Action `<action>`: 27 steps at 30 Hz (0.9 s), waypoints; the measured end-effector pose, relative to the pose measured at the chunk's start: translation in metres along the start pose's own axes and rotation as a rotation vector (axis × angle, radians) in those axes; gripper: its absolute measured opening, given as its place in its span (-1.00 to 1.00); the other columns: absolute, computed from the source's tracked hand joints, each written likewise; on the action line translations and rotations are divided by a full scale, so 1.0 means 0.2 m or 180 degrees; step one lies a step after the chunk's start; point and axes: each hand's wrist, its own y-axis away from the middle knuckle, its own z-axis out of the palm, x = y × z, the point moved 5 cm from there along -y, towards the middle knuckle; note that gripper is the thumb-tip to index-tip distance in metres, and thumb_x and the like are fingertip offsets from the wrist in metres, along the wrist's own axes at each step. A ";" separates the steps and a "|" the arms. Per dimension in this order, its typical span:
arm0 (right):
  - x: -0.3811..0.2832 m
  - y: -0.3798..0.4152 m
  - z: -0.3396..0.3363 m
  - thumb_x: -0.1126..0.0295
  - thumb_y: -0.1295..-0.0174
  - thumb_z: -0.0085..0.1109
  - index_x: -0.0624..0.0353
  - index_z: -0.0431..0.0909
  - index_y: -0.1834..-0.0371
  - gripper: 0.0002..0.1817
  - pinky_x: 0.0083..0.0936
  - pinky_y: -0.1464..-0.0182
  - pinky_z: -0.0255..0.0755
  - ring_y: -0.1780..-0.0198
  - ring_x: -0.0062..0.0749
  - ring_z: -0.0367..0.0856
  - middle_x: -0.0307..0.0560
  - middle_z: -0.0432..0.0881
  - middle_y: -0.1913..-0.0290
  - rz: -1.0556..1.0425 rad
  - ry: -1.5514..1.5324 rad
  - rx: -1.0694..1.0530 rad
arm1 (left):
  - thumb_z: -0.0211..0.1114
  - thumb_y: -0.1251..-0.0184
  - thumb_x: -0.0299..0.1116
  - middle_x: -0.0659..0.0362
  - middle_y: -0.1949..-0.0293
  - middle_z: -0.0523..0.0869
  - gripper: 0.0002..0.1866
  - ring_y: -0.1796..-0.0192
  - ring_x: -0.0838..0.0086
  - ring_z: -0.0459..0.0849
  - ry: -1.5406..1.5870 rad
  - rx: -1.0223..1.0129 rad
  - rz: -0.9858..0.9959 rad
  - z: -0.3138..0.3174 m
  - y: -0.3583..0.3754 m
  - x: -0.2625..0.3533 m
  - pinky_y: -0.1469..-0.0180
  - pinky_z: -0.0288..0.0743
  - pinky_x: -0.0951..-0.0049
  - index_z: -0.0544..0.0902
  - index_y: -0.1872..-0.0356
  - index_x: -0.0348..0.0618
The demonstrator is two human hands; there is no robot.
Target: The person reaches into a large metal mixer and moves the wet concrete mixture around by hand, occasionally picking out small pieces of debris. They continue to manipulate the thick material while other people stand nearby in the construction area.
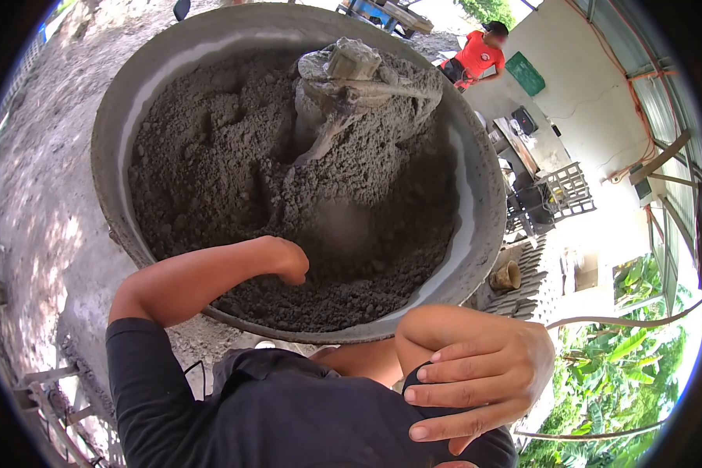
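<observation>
A large round mixing pan [105,132] of metal fills the middle of the view, holding dark grey, crumbly mix [210,156] like damp mortar. A thickly caked mixer arm [351,86] stands up out of the mix near the far side. My left hand [288,261] reaches over the near rim, bent down at the wrist just above or at the mix; its fingers are hidden. Raised close to the camera, my right hand [483,374] is in front of my dark shirt [288,413], fingers stretched out, holding nothing visible.
A person in a red shirt [480,58] stands beyond the pan at upper right. Near the pan's right side are a bucket [507,277], a crate-like grid [569,191] and a cluttered bench [515,144]. Wooden framing [51,374] stands at lower left.
</observation>
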 end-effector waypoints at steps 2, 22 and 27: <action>0.00 0.00 0.00 0.02 -0.28 0.08 0.05 0.66 0.08 -0.62 -0.51 0.15 0.55 0.28 -0.38 0.67 -0.02 0.69 0.19 0.0005 0.0003 0.0011 | 0.02 -0.27 -0.17 0.00 -0.05 0.61 -0.59 -0.13 0.13 0.55 0.0002 -0.0016 0.0004 -0.01 0.02 0.01 -0.13 0.40 0.18 0.63 0.01 -0.19; 0.00 0.01 0.01 0.06 -0.34 -0.04 0.17 0.63 0.05 -0.57 -0.56 0.25 0.52 0.35 -0.40 0.61 -0.07 0.64 0.24 -0.0119 0.0067 0.0201 | 0.01 -0.28 -0.16 0.00 -0.06 0.60 -0.58 -0.14 0.13 0.54 0.0028 -0.0120 -0.0051 -0.01 0.01 0.00 -0.13 0.40 0.16 0.62 0.00 -0.19; -0.01 0.01 0.00 0.05 -0.33 -0.03 0.17 0.62 0.05 -0.57 -0.56 0.24 0.52 0.34 -0.40 0.62 -0.08 0.64 0.24 -0.0106 0.0094 0.0182 | 0.00 -0.29 -0.16 0.00 -0.06 0.60 -0.58 -0.14 0.13 0.54 -0.0048 -0.0061 0.0041 0.00 0.00 0.02 -0.13 0.40 0.15 0.62 -0.01 -0.19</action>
